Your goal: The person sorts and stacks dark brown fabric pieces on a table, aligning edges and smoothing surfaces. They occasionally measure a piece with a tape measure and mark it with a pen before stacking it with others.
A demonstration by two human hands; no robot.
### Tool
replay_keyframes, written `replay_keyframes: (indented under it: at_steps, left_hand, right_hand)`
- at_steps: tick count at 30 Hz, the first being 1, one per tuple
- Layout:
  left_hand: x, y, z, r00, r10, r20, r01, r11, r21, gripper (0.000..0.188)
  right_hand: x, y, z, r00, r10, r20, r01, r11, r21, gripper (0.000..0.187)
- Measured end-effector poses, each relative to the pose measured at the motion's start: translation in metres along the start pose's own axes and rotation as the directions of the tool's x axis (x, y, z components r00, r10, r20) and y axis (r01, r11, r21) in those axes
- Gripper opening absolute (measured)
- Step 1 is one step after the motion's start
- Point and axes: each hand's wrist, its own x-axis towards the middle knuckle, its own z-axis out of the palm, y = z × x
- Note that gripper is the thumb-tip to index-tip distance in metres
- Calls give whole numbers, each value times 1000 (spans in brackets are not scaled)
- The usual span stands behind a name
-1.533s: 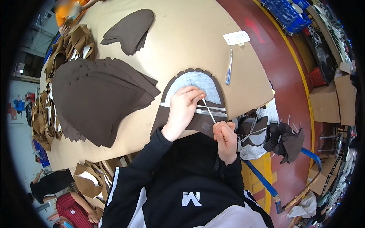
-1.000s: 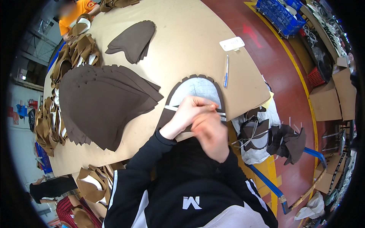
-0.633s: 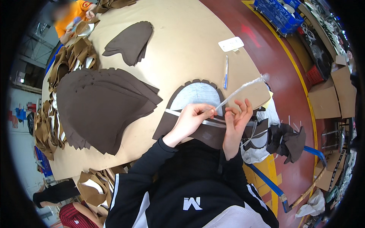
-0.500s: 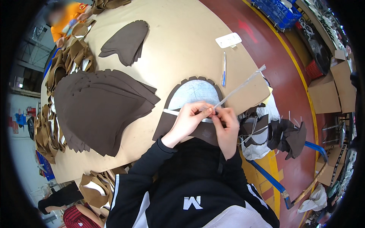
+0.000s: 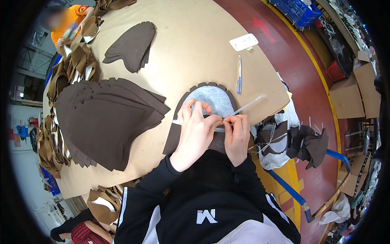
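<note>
A dark brown, notched piece of shoe-upper-like material (image 5: 172, 138) lies flat at the table's near edge, with a light blue-grey patch (image 5: 217, 99) on its rounded part. Across it runs a narrow whitish strip, partly covered by my hands. My left hand (image 5: 191, 134) pinches thumb and forefinger together over the strip line, its other fingers bent and raised. Close beside it, the thumb and forefinger of my right hand (image 5: 237, 140) pinch the thin translucent strip (image 5: 248, 105), whose free end sticks out up and to the right. The fingertips nearly meet, hiding exactly what lies between them.
Dark brown cut pieces form a large stack (image 5: 105, 122) at left and a smaller stack (image 5: 132, 46) behind it. A pen (image 5: 239, 75) and a white tag (image 5: 243, 42) lie right on the table (image 5: 191, 40). Finished-looking dark pieces (image 5: 306, 142) hang beyond its right edge. An orange-shirted person (image 5: 71, 20) works far left.
My left hand has shifted left and its fingers have lifted and spread. My right hand has moved slightly left and down. The strip's free end has dropped lower and shows shorter.
</note>
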Motion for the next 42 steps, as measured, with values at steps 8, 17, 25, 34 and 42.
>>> replay_keyframes:
  at_steps: [8,17,25,34,42]
  left_hand:
    - [-4,-26,10,910,-92,404,319,779,-540,13]
    - [2,-23,19,965,-198,171,260,797,-544,8]
    - [22,-20,27,978,-182,101,207,890,-406,12]
    - [18,-17,42,982,-190,-14,174,925,-338,10]
    - [22,-79,-13,967,-220,-132,172,937,-304,30]
  right_hand:
    - [-3,-6,-16,1000,15,-15,-11,973,230,17]
    - [3,8,-39,932,-252,260,230,967,112,12]
    - [3,19,-45,853,-359,378,314,933,177,9]
    - [-3,36,-35,854,-443,273,361,882,304,19]
    - [-49,25,-40,999,38,-28,-34,989,141,17]
